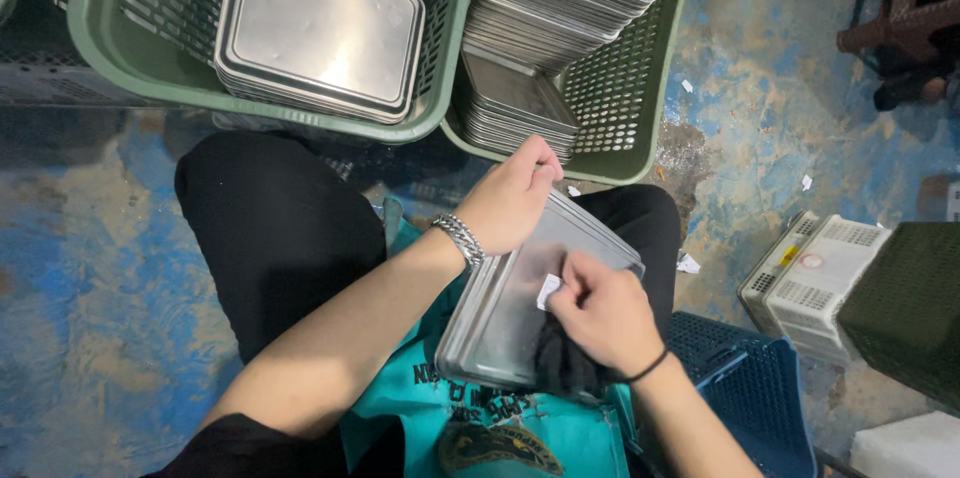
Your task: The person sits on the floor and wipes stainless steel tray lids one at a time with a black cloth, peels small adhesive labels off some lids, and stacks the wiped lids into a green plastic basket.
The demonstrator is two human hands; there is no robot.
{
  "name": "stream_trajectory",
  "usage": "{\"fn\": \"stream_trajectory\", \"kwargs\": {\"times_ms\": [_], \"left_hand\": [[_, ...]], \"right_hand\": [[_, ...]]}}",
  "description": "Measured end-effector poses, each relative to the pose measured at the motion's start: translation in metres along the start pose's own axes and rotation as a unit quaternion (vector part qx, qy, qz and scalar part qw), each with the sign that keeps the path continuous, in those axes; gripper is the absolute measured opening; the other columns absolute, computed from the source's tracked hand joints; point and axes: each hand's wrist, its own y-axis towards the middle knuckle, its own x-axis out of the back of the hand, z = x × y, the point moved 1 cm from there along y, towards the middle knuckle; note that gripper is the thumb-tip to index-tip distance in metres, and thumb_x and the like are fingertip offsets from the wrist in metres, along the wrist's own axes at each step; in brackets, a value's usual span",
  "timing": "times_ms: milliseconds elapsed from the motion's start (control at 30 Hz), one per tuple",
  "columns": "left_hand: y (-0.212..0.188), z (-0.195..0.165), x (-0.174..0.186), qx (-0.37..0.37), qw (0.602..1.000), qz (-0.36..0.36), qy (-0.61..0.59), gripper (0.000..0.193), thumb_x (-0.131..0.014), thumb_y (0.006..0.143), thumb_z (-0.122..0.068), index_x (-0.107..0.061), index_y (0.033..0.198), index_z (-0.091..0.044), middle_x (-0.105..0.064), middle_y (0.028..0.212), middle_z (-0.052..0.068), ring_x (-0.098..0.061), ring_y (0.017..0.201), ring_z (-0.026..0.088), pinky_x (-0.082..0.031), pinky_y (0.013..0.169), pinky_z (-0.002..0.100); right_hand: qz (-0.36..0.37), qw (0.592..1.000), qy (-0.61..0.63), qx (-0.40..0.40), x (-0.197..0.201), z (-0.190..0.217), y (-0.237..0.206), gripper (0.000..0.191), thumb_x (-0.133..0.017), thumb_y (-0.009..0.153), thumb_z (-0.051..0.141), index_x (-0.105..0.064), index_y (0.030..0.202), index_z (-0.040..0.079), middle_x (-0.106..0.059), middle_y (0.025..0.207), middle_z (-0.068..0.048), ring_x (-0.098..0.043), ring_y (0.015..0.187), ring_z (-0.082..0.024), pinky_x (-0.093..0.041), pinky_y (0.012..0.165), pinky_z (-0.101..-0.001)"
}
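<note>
A rectangular steel tray (500,318) rests tilted on my lap over black trousers and a teal apron. My left hand (510,200), with a metal bracelet on the wrist, grips the tray's far edge. My right hand (598,313) presses on the tray's surface, pinching a small white sticker (548,290) between thumb and finger, and it also holds a dark cloth (560,363) against the tray.
Two green plastic crates (440,108) stand ahead, each holding stacks of steel trays (320,33). A blue crate (750,388) sits by my right side, a white crate (810,283) and a dark green bin (905,303) farther right. Paper scraps lie on the blue-stained floor.
</note>
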Motion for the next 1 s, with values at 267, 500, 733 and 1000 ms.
{"fn": "stream_trajectory", "kwargs": {"times_ms": [267, 500, 733, 1000], "left_hand": [[-0.001, -0.005, 0.001, 0.010, 1.000, 0.015, 0.023, 0.017, -0.045, 0.101, -0.021, -0.055, 0.110, -0.010, -0.068, 0.081, 0.015, -0.070, 0.076, 0.032, -0.053, 0.071, 0.044], [0.006, 0.014, 0.001, 0.018, 0.999, 0.016, 0.041, 0.018, -0.046, 0.102, -0.022, -0.054, 0.107, -0.007, -0.071, 0.088, 0.017, -0.071, 0.085, 0.036, -0.054, 0.077, 0.045], [0.010, 0.021, 0.000, 0.031, 0.997, 0.017, 0.068, 0.020, -0.048, 0.102, -0.024, -0.054, 0.108, -0.006, -0.072, 0.094, 0.019, -0.069, 0.094, 0.039, -0.053, 0.081, 0.047], [0.008, 0.015, 0.000, 0.044, 0.996, 0.035, 0.069, 0.020, -0.044, 0.101, -0.023, -0.053, 0.110, -0.008, -0.073, 0.094, 0.018, -0.070, 0.092, 0.039, -0.053, 0.081, 0.049]], "right_hand": [[0.015, 0.997, -0.019, 0.078, 0.010, 0.016, -0.015, 0.022, -0.077, 0.074, 0.027, -0.061, 0.079, 0.012, -0.065, 0.052, -0.001, -0.068, 0.048, -0.019, -0.053, 0.050, -0.0333], [0.046, 0.993, -0.062, 0.094, 0.006, 0.031, -0.003, 0.016, -0.074, 0.075, 0.026, -0.063, 0.079, 0.016, -0.067, 0.055, 0.000, -0.070, 0.053, -0.022, -0.054, 0.053, -0.0372], [0.042, 0.982, -0.105, 0.148, 0.005, 0.020, 0.012, 0.016, -0.072, 0.077, 0.023, -0.061, 0.083, 0.013, -0.067, 0.061, -0.007, -0.068, 0.058, -0.031, -0.052, 0.054, -0.0438], [0.082, 0.991, -0.007, 0.105, 0.020, 0.024, 0.004, 0.018, -0.072, 0.075, 0.024, -0.059, 0.081, 0.013, -0.067, 0.054, -0.003, -0.071, 0.051, -0.024, -0.055, 0.052, -0.0381]]}}
